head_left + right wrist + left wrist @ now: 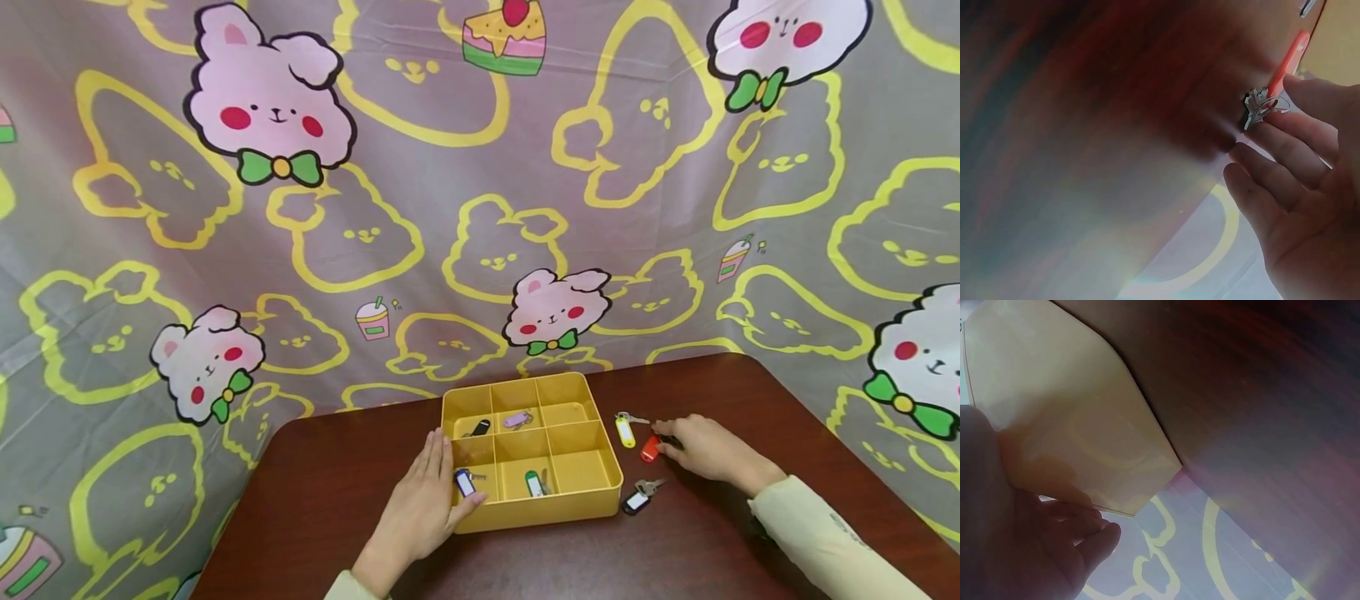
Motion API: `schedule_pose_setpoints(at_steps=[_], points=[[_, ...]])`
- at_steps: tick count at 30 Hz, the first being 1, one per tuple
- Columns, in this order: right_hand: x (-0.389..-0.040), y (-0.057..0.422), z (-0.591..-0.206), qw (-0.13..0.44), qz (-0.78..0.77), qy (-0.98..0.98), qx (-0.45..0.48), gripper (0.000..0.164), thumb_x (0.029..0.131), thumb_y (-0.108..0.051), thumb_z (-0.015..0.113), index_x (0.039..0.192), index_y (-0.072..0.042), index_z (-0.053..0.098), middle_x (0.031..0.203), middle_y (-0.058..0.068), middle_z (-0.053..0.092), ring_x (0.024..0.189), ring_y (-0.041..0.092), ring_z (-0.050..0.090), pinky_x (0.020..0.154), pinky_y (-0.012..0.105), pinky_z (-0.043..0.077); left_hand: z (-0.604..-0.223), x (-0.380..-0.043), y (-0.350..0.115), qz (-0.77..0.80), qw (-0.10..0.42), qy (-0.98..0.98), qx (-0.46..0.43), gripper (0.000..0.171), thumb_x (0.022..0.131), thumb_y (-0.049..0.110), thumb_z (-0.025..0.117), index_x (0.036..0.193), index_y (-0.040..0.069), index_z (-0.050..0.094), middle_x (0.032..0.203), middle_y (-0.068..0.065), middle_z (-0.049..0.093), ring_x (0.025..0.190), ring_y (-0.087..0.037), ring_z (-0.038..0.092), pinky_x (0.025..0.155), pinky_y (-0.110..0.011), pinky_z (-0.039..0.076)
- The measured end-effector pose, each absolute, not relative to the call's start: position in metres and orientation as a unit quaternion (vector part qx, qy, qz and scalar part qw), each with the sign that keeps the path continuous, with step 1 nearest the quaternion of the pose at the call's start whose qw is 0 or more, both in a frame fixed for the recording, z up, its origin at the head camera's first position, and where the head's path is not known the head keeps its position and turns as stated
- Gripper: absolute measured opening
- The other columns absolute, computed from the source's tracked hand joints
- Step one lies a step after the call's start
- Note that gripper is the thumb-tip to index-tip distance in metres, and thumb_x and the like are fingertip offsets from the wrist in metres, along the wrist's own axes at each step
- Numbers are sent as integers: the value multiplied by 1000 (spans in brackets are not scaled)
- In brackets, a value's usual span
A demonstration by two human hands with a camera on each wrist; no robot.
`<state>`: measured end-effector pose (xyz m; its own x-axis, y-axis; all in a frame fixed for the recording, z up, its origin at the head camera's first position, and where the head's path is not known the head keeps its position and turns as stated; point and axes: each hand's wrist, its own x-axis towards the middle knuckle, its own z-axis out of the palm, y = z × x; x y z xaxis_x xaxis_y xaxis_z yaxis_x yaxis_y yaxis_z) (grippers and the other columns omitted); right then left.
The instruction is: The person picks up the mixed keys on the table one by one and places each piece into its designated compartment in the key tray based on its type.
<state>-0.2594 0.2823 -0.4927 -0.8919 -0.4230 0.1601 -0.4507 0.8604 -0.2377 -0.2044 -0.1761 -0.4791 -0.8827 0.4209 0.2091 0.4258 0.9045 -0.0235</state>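
My left wrist view shows the outer side of the yellow tray (1079,419), hidden from my head view; my right wrist view shows the metal ring and key (1257,105) that my fingers mostly cover from above. My left hand (422,498) is spread, fingers straight along the tray's left side, thumb over its front rim. My right hand (712,450) is narrowed, thumb against the red tag (649,450); whether it pinches, I cannot tell. That tag is right of the tray, just beside the yellow tag (625,432), well apart from my left hand.

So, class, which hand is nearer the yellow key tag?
Right: the right hand is beside the yellow key tag; the left hand is across the box, at its left side.
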Motion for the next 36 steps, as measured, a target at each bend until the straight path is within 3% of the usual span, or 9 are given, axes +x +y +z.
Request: schedule_pose_setpoints(at_steps=[8,11,19,25,36], points=[[-261,277,-490,74,126,-966,212,17,89,-11,80,103,-1,82,98,12,81,75,14,68,68,40,60,-478,-203,-176,-18,104,-970,-219,91,105,61,49,157,-12,36,168,-34,28,159,-44,30,127,-51,37],[-262,277,-490,79,127,-966,212,12,88,-7,80,99,-2,83,93,7,81,72,11,66,66,38,60,-478,-203,-176,-21,102,-970,-219,91,106,61,48,157,-13,35,168,-34,27,159,-44,30,127,-51,38],[-263,276,-490,92,129,-965,208,7,84,-2,80,88,-7,83,82,3,79,69,11,66,64,38,60,-477,-204,-175,-21,105,-969,-221,90,105,60,49,156,-13,37,167,-34,30,158,-44,32,126,-50,39],[-263,271,-487,112,112,-965,208,13,80,3,79,82,-10,80,77,-1,75,65,12,61,60,36,56,-476,-205,-175,-21,109,-969,-223,90,105,60,50,156,-13,37,167,-34,30,158,-44,32,126,-50,39],[-262,266,-489,112,105,-969,193,16,79,5,75,81,-10,78,74,-3,70,62,13,52,55,33,47,-479,-205,-176,-19,107,-969,-222,90,106,61,49,156,-12,38,167,-34,31,158,-44,32,126,-49,39]])
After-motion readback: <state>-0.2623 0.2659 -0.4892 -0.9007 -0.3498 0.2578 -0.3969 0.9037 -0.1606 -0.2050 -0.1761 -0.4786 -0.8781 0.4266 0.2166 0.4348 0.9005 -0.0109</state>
